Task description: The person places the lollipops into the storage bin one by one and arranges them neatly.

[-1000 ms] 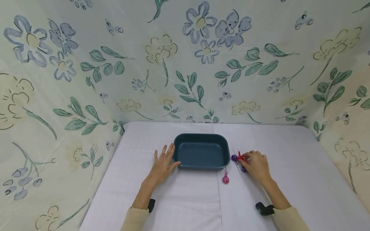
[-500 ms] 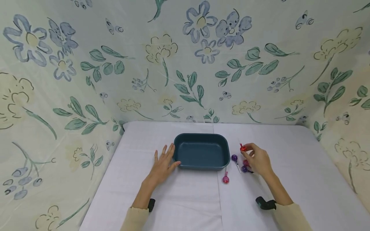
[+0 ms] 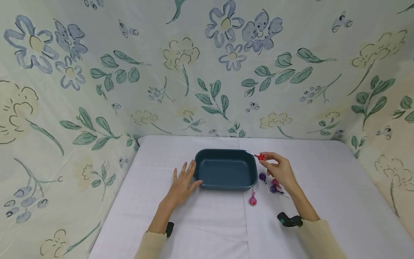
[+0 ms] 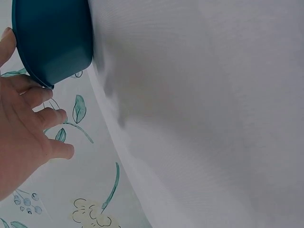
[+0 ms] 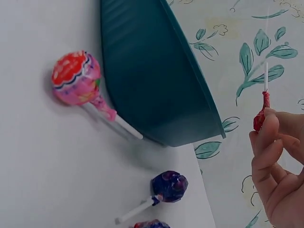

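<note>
My right hand (image 3: 280, 172) pinches a red lollipop (image 3: 261, 157) by its wrapped head, the white stick reaching left over the container's right rim; the right wrist view shows the same red lollipop (image 5: 259, 119) between thumb and fingertips. The dark teal container (image 3: 225, 187) has a bare floor. At its left end rests my left hand (image 3: 182, 187), fingers spread straight and touching the rim. Between the container and my right hand lie a purple lollipop (image 3: 262, 176), another purple one (image 3: 273, 189) and a red-pink one (image 3: 275, 182). A pink lollipop (image 3: 252, 200) lies in front of the container.
A white cloth covers the table (image 3: 207, 223). Floral fabric (image 3: 207, 72) hangs behind it and along both sides. Each wrist wears a black strap or mount, such as the right one (image 3: 289, 219).
My right hand has picked the red lollipop out of the group, lifted it and carried it up and left to the container's right rim. My left hand has stayed put.
</note>
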`<state>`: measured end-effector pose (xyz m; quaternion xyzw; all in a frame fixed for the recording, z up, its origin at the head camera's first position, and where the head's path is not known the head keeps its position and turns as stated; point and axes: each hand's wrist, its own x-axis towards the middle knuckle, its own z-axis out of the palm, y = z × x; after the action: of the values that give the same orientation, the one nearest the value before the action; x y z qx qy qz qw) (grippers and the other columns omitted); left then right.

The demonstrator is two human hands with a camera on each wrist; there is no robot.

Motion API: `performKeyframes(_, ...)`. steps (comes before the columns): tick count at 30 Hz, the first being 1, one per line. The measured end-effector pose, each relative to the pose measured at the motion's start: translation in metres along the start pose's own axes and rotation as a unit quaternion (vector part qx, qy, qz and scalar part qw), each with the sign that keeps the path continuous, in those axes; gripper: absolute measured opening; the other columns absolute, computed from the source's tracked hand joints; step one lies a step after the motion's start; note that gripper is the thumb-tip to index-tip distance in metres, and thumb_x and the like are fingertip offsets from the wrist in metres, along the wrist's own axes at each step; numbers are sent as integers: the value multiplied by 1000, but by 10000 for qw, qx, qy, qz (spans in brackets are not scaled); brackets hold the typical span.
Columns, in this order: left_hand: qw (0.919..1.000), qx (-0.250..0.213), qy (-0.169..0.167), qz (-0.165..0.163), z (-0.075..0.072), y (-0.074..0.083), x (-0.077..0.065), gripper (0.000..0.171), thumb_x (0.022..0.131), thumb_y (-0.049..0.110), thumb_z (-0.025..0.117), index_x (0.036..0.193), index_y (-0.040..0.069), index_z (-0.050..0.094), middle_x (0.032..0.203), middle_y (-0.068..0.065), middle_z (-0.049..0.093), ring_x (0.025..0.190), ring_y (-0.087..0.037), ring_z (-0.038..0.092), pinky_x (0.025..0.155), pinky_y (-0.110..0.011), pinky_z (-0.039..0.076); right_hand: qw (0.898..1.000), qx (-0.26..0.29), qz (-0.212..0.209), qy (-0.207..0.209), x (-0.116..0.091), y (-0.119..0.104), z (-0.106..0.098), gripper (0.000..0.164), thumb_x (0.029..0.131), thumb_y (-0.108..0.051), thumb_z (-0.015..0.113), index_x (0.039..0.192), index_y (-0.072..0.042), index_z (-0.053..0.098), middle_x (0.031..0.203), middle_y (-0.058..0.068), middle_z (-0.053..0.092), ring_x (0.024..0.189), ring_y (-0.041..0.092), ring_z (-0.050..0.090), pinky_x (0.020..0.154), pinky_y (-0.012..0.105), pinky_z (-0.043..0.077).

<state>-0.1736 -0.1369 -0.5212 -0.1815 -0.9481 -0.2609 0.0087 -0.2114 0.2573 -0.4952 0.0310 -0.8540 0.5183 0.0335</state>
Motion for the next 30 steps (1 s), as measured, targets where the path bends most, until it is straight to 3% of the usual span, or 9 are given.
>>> performKeyframes(6, 10000, -64, 18, 26, 1, -1, 1, 81, 106, 45, 54, 166, 5, 17, 174, -11, 17, 161, -43, 13, 123, -74, 4, 9983, 527, -64, -245, 8, -4, 11, 43, 102, -24, 69, 142, -10, 61, 130, 25, 61, 62, 35, 65, 52, 24, 54)
performKeyframes(12, 9999, -126, 18, 73, 1, -2, 0, 80, 106, 45, 54, 165, 4, 19, 174, -12, 19, 160, -44, 14, 122, -75, 5, 9959, 644, -335, -545, 17, -13, 26, 42, 105, -18, 64, 144, -6, 59, 124, 24, 59, 53, 14, 55, 47, 21, 46)
performKeyframes(16, 9999, -124, 16, 68, -1, -2, 0, 80, 106, 44, 54, 165, 4, 18, 174, -12, 19, 161, -43, 14, 123, -75, 6, 9957, 383, -450, -710, 23, -23, 41, 41, 106, -21, 61, 145, -9, 59, 119, 20, 58, 52, 8, 48, 48, 21, 40)
performKeyframes(24, 9999, -108, -21, 42, 0, -4, 1, 80, 107, 45, 54, 166, 5, 17, 174, -10, 17, 161, -42, 14, 123, -75, 6, 9957, 76, -560, -738, 36, -38, 79, 34, 101, -19, 70, 131, -3, 64, 118, 21, 66, 55, 11, 52, 52, 22, 46)
performKeyframes(30, 10000, -71, 22, 61, 1, -4, 2, 81, 106, 46, 54, 165, 4, 18, 173, -12, 19, 160, -43, 17, 123, -75, 8, 9897, -200, -639, -1267, 44, -47, 105, 28, 101, -18, 70, 125, -6, 70, 107, 15, 72, 51, 12, 50, 48, 23, 40)
